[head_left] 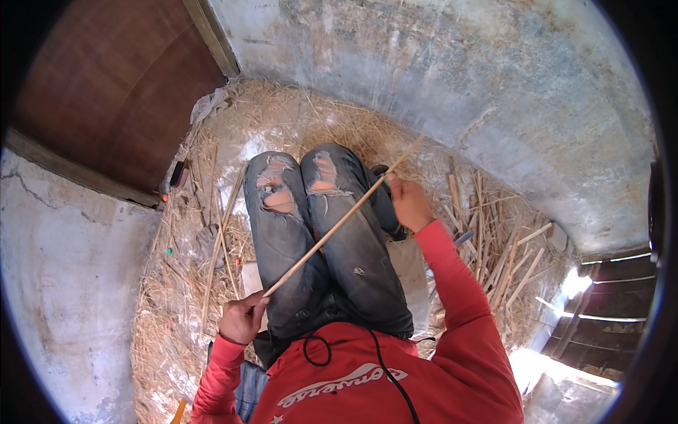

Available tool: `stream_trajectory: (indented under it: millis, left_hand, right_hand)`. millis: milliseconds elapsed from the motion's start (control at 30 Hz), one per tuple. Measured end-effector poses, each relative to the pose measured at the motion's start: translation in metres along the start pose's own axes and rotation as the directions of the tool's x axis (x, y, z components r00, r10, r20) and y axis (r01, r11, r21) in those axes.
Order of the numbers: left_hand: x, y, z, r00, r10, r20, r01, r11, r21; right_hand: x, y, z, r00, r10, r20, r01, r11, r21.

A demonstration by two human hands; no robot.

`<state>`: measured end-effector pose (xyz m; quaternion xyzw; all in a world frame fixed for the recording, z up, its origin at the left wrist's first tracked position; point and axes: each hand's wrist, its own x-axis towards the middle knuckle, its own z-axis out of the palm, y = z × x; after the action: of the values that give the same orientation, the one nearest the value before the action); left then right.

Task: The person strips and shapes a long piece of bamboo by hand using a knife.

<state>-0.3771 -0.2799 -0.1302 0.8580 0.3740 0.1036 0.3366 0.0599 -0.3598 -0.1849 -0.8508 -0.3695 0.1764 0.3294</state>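
A long, thin pale wooden stick (332, 232) runs slantwise above my lap, over the torn dark jeans (357, 265). Its lower end is pinched between the thumb and fingers of my left hand (242, 319), beside my left thigh. Farther up, near the right knee, my right hand (412, 203) is closed at the stick, whose tip (417, 144) sticks out beyond the fingers. A small spot of green shows at the right fingertips; what it is I cannot make out. The palm side of the right hand is hidden.
Loose straw (272, 99) covers the floor. Cut wooden sticks (505, 265) lie heaped on the right, and a few longer strips (220, 244) on the left. A dark object with orange ends (179, 174) lies by the brown panel (120, 92). Concrete walls (438, 63) enclose the spot.
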Motion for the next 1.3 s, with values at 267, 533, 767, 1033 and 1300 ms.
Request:
stream_trajectory:
  millis: [267,533,767,1033,1300]
  left_hand:
    - [0.059,0.043,0.062,0.989,0.055,-0.137,-0.055,0.998,0.001]
    - [0.100,0.089,0.075,0.993,-0.021,-0.113,0.031,0.996,0.084]
    - [0.109,0.094,0.081,0.994,-0.041,-0.102,0.045,0.998,0.039]
    - [0.110,0.088,0.090,0.990,-0.027,-0.142,0.020,0.998,-0.052]
    - [0.109,0.094,0.092,0.982,-0.038,-0.184,0.046,0.998,0.039]
  right_hand:
    - [-0.049,-0.030,0.042,0.989,-0.149,-0.010,0.149,0.985,0.090]
    - [-0.055,-0.032,0.042,0.983,-0.181,0.017,0.179,0.980,0.081]
    - [-0.048,-0.031,0.034,0.967,-0.244,0.075,0.222,0.948,0.227]
    - [-0.035,-0.012,0.026,0.866,-0.100,0.489,-0.168,0.865,0.473]
    - [-0.044,-0.008,0.008,0.919,-0.048,0.391,-0.242,0.715,0.656]
